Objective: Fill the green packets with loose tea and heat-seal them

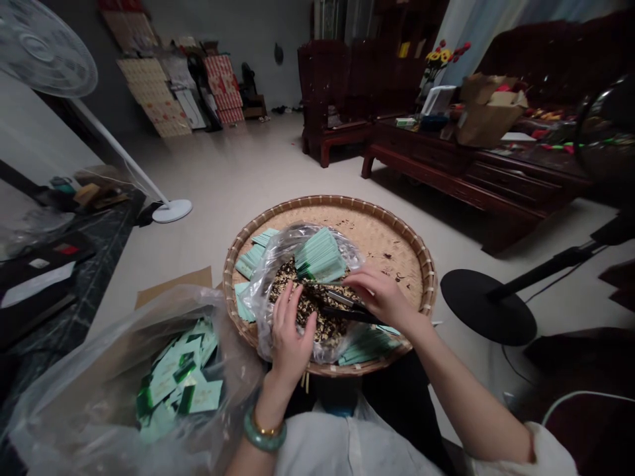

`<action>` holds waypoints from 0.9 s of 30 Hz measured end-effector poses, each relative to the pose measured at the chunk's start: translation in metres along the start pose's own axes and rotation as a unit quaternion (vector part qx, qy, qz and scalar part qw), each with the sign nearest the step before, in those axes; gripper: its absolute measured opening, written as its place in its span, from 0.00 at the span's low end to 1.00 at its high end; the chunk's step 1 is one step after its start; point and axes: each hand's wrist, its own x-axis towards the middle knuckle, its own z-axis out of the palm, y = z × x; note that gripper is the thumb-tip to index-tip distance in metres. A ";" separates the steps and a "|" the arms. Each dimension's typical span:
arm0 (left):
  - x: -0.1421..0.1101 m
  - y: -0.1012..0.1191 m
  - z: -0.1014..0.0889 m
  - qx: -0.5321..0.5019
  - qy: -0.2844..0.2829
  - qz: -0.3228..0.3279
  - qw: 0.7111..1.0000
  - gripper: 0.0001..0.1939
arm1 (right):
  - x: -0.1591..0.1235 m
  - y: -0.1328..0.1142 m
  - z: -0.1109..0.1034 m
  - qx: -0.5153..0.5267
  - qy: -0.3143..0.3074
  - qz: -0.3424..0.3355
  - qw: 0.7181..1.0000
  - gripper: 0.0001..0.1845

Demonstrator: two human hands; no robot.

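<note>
A round woven bamboo tray sits before me, with an open clear plastic bag of dark and pale dried, leaf-like bits on it. My left hand is over the bits, fingers stretched out and thumb apart. My right hand has its fingers closed near a thin pale edge over the bits; what it grips is unclear. Below those fingers lies a black and silver tool, its kind unclear. A stack of pale green packets rests on the bits. More packets lie along the tray's near side.
Left of the tray, a large clear bag holds several loose green packets, with cardboard behind it. A white fan's base stands at left, a black round base at right. A dark wooden table is farther back.
</note>
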 end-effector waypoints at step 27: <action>-0.016 0.021 0.007 -0.214 -0.091 -0.284 0.930 0.13 | -0.032 -0.032 0.039 -0.069 0.159 0.055 0.983 0.09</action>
